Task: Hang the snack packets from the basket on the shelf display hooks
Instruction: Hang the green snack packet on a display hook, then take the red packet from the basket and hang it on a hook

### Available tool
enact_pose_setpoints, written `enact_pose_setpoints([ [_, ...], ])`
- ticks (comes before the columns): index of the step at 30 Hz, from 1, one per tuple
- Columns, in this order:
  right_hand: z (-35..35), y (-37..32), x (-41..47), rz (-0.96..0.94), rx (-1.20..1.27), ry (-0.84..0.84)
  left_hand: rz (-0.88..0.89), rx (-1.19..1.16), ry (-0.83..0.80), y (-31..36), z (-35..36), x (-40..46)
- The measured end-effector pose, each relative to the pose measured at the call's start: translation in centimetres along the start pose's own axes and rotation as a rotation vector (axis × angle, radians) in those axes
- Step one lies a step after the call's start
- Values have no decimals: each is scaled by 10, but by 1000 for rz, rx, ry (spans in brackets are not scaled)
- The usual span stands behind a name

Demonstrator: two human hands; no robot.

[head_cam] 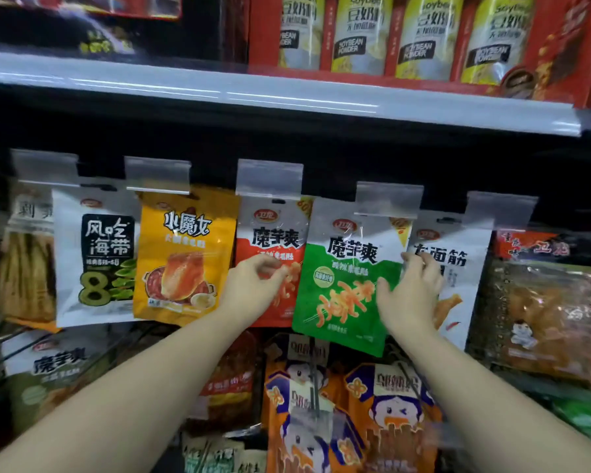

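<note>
Green snack packet hangs tilted among the row under the clear hook tags. The right hand pinches its right edge, fingers curled. The left hand (fingers loosely bent, holding nothing that shows) rests against the red packet beside it.

one view only, head camera, wide-angle, worn on person. looks forward and slightly up at shop shelf, very near, at arm reach. row of hanging snack packets crosses middle of frame; shelf edge runs above, tilted down to right. both forearms enter from bottom corners; left hand and right hand meet at centre. edges bend and blur from lens. no second view to compare.
</note>
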State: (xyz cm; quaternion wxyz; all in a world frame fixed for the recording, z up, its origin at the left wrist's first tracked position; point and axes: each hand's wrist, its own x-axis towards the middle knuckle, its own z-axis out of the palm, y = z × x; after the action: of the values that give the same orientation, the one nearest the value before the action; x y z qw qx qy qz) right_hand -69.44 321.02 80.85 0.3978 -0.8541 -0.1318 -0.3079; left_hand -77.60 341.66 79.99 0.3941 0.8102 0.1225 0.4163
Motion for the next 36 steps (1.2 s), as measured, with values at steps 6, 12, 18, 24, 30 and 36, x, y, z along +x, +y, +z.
enact_pose_setpoints([
  [6,-8,-37,-49,-45,-142,-87,1,133,-111,-25,-64,-24],
  [12,11,-99,-138,-167,-299,-175,55,273,-227,-77,-152,-57],
  [18,48,-149,-238,-116,-331,-334,93,511,-392,-141,-231,-99],
  [24,86,-156,-320,-114,-412,-501,75,703,-577,-210,-264,-143],
  [30,134,-124,-382,-62,-414,-643,-34,687,-731,-277,-252,-198],
  [36,190,-59,-461,26,-431,-880,-136,731,-898,-371,-215,-285],
])
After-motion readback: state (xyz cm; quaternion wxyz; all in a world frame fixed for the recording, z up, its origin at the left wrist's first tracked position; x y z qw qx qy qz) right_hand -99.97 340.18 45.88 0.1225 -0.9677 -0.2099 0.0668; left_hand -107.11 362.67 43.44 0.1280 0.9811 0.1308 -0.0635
